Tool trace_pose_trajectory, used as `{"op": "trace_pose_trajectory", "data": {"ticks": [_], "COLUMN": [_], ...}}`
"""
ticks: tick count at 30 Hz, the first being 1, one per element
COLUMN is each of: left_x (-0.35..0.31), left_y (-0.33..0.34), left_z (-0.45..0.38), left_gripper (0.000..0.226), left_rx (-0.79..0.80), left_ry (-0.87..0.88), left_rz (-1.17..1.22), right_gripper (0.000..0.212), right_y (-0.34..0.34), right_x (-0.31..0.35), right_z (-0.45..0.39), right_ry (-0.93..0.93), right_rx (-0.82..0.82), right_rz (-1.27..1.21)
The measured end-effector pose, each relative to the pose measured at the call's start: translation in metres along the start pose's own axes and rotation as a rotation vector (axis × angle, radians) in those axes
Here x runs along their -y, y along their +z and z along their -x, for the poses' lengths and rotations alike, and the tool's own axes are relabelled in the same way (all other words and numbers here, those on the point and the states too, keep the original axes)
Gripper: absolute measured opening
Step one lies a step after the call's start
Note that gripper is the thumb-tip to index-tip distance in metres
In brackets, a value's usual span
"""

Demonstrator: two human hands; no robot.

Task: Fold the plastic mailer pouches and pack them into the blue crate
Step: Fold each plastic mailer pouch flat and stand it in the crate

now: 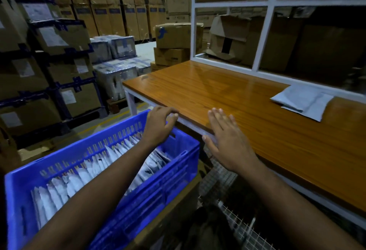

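Below my head camera, I see the blue crate at lower left, packed with a row of folded mailer pouches standing on edge. My left hand hovers over its far end, fingers loosely curled, holding nothing. My right hand lies flat with its fingers straight at the near edge of the wooden worktop. Two unfolded pouches lie farther right on the worktop, well apart from both hands.

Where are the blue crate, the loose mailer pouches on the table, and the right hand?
blue crate (174, 172): head view, on its near right outer wall.
mailer pouches (303, 101): head view, middle of the flat pile.
right hand (227, 141): head view, back of the hand.
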State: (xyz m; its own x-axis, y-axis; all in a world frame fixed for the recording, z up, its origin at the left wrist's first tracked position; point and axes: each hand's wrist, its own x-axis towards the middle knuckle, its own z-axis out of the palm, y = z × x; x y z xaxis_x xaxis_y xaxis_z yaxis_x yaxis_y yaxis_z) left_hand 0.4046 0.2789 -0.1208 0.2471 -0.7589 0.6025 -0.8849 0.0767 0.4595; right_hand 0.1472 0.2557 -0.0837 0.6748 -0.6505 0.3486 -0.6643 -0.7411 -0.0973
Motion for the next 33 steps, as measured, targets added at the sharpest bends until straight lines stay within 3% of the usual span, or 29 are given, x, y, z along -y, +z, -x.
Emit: {"op": "trace_pose_trajectory", "data": {"ticks": [8, 13, 17, 23, 29, 31, 33], "left_x": [-0.136, -0.207, -0.256, -0.286, -0.294, -0.293, -0.292], "left_y": [0.065, 0.109, 0.146, 0.198, 0.237, 0.242, 0.239], "left_z": [-0.02, -0.035, -0.046, -0.073, -0.099, -0.103, -0.098], "left_gripper": [0.039, 0.053, 0.052, 0.062, 0.079, 0.076, 0.07], "left_rx": [0.135, 0.271, 0.341, 0.442, 0.616, 0.685, 0.657], "left_ry": [0.268, 0.291, 0.283, 0.318, 0.275, 0.304, 0.314], "left_rz": [0.055, 0.076, 0.084, -0.068, -0.167, -0.255, -0.249], "right_gripper": [0.073, 0.072, 0.071, 0.068, 0.07, 0.069, 0.07], "right_y": [-0.061, -0.091, -0.105, -0.102, -0.093, -0.092, -0.092], "right_x": [-0.092, -0.165, -0.219, -0.255, -0.262, -0.265, -0.266], "right_z": [0.054, 0.096, 0.142, 0.181, 0.175, 0.176, 0.176], "right_ry": [0.189, 0.38, 0.501, 0.669, 0.633, 0.651, 0.653], "right_rx": [-0.07, -0.1, -0.077, -0.07, -0.06, -0.063, -0.068], "right_rz": [0.171, 0.211, 0.234, 0.109, 0.114, 0.105, 0.111]}}
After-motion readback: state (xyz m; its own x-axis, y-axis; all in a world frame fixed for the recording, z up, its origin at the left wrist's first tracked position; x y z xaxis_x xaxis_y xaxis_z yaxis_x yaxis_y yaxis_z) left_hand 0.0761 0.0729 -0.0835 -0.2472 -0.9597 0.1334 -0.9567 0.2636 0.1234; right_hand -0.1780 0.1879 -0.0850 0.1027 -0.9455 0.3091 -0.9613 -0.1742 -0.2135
